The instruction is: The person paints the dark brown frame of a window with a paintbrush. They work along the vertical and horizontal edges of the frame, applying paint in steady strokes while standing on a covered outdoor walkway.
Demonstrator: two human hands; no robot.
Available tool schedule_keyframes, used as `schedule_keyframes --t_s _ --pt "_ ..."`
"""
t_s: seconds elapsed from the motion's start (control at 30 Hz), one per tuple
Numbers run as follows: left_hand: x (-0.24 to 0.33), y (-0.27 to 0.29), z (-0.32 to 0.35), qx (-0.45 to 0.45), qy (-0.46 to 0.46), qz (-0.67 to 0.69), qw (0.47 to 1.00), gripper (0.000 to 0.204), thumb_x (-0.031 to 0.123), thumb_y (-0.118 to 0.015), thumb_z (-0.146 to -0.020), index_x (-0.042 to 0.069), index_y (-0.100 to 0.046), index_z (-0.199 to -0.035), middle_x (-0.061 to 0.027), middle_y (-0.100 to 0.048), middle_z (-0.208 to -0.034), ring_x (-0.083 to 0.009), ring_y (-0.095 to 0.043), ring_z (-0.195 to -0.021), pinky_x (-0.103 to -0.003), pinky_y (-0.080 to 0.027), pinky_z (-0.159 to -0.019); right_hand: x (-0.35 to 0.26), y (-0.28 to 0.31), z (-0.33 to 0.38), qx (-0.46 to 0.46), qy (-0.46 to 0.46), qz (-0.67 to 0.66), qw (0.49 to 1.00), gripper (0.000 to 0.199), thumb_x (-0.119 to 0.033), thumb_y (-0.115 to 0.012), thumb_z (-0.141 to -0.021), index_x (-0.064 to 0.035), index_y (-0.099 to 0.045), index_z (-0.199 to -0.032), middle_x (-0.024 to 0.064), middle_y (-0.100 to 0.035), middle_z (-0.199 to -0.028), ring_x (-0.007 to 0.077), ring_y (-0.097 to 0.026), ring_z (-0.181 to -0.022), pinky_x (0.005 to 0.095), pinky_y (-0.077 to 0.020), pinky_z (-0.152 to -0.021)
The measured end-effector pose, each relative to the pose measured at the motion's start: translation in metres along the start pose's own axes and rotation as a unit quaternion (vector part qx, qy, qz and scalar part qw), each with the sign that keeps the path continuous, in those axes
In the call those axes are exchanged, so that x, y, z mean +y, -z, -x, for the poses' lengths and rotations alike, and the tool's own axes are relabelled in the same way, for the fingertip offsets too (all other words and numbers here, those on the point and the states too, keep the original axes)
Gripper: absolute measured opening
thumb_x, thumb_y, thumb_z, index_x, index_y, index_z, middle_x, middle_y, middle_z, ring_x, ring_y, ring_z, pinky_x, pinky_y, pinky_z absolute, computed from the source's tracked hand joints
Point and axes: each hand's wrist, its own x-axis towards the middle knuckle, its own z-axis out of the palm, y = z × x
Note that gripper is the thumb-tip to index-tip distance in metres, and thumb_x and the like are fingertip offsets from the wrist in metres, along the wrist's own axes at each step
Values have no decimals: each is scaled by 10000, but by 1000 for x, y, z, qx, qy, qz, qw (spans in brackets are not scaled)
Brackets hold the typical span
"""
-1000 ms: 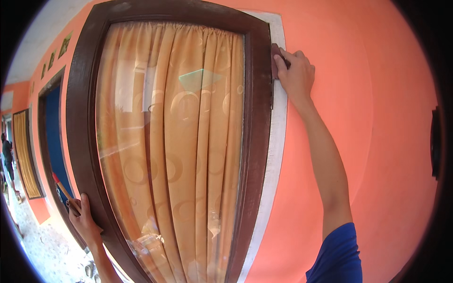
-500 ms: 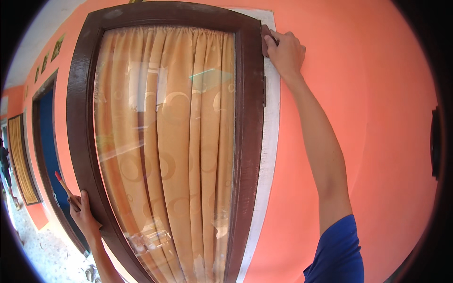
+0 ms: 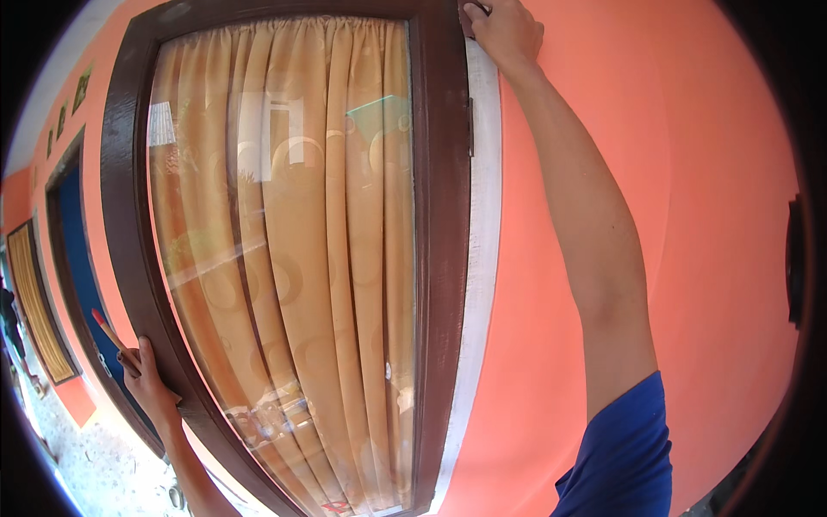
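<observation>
My right hand [image 3: 508, 36] is raised to the top right corner of a brown-framed window sash [image 3: 443, 215]. Its fingers close on a small brown piece, mostly hidden by the hand, pressed at the white outer frame [image 3: 484, 172]. Low on the left, my left hand [image 3: 148, 379] grips a wooden stick with a red tip [image 3: 105, 326], which looks like a brush handle and points up and left. The thumb of that hand rests against the sash's left edge. The sash stands swung out from the wall, with glass [image 3: 284, 198] in it.
An orange-yellow curtain [image 3: 301, 258] shows through the reflecting glass. A coral wall [image 3: 586, 345] fills the right side. Farther left are a blue door [image 3: 77, 233], another curtained window [image 3: 39, 302] and a pale floor [image 3: 103, 457]. A dark object [image 3: 793, 263] sits at the right rim.
The sash and both hands appear higher and slightly farther left in the picture. My right hand stays near the top of the white frame, and the left still grips the stick.
</observation>
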Motion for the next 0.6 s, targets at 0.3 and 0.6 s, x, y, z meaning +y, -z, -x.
schedule_keyframes --t_s 0.3,0.6 --pt "0 2 2 11 9 -9 1000 397 411 -685 -936 94 -491 -796 45 -290 -703 -86 -285 -667 -280 -239 -629 18 7 92 -7 35 -26 999 271 -317 -657 -898 -172 -760 -1102 91 -638 -867 246 -622 -852 428 -402 -783" --pt "10 1 4 17 2 2 1000 386 398 -680 -940 94 -489 -798 36 -308 -734 -98 -299 -703 -278 -253 -655 9 -24 3 87 25 45 995 274 -337 -628 -905 -166 -743 -1087 118 -642 -890 298 -635 -849 458 -439 -810"
